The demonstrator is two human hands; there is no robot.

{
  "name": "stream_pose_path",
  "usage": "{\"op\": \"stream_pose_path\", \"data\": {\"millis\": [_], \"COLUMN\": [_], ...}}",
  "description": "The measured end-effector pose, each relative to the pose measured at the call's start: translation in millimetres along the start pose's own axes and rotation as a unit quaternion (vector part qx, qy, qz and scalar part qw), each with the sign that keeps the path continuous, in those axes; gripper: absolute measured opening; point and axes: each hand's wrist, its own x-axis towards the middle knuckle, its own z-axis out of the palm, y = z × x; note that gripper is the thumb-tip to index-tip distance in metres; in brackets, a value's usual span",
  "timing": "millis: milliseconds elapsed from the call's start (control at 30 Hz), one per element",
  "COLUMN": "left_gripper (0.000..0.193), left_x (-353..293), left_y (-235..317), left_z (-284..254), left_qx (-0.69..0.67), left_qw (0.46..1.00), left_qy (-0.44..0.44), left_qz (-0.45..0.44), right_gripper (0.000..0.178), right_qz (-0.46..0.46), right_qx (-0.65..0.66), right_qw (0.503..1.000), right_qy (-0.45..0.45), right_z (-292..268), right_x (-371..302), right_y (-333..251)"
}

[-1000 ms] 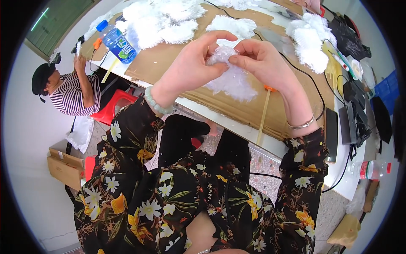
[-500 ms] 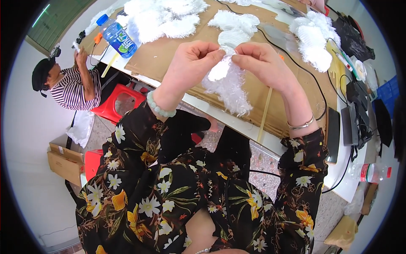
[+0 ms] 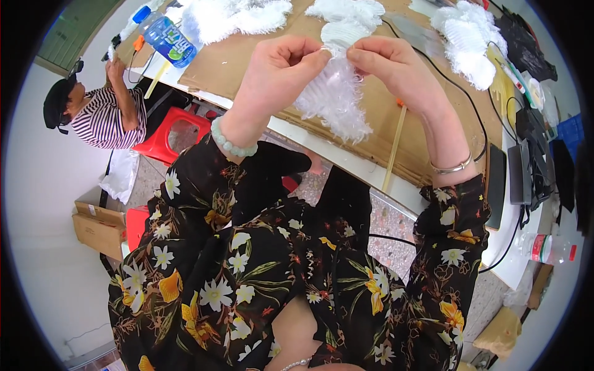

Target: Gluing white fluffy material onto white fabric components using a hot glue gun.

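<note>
Between my two hands, above the near part of the table, a white shaggy piece of cloth hangs with its fringed end downward. My left hand pinches its upper edge between thumb and forefinger, wearing a pale green bead bracelet at the wrist. On the other side my right hand pinches the same edge, thumb against bent forefinger; a metal bangle circles that wrist. The fingertips are a small gap apart. Just beyond them lies more white ribbed fluffy cloth, partly overlapped by the held piece in view.
Brown cardboard covers the table, with white fluffy piles farther off. A blue-capped bottle stands left. A yellowish stick and black cable lie right. A person in stripes sits left near a red stool.
Both hands and the cloth appear slightly farther up the picture, and the whole view has shifted a little. The pinching hands still hold the cloth, which hangs somewhat differently.
</note>
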Motion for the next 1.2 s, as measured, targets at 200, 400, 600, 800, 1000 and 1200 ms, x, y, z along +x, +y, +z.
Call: {"op": "stream_pose_path", "data": {"millis": [200, 400, 600, 800, 1000, 1200], "left_gripper": [0.014, 0.015, 0.024, 0.032, 0.023, 0.019], "left_x": [3, 8, 10, -6, -21, -20], "left_y": [-11, -7, -11, -25, -29, -26], "left_z": [6, -4, -12, -13, -2, -6], "left_qx": [0.029, -0.061, -0.168, -0.336, -0.209, -0.237], "left_qw": [1.000, 0.996, 0.982, 0.936, 0.971, 0.964], "left_qy": [-0.011, 0.063, 0.076, 0.024, 0.010, 0.063], "left_qz": [-0.001, -0.024, -0.026, -0.103, -0.115, -0.102], "right_gripper": [0.023, 0.023, 0.018, 0.012, 0.013, 0.015], "right_qz": [0.031, 0.010, 0.097, 0.057, 0.072, 0.058], "right_qx": [-0.082, -0.019, -0.066, -0.031, -0.046, -0.080], "right_qw": [0.996, 0.998, 0.990, 0.998, 0.996, 0.995], "right_qy": [-0.003, 0.051, -0.074, 0.005, 0.013, -0.002], "right_z": [-1, 6, -5, -10, -1, 14], "right_x": [1, 2, 0, -2, -1, -3], "right_y": [9, 7, 6, 19, 14, 6]}}
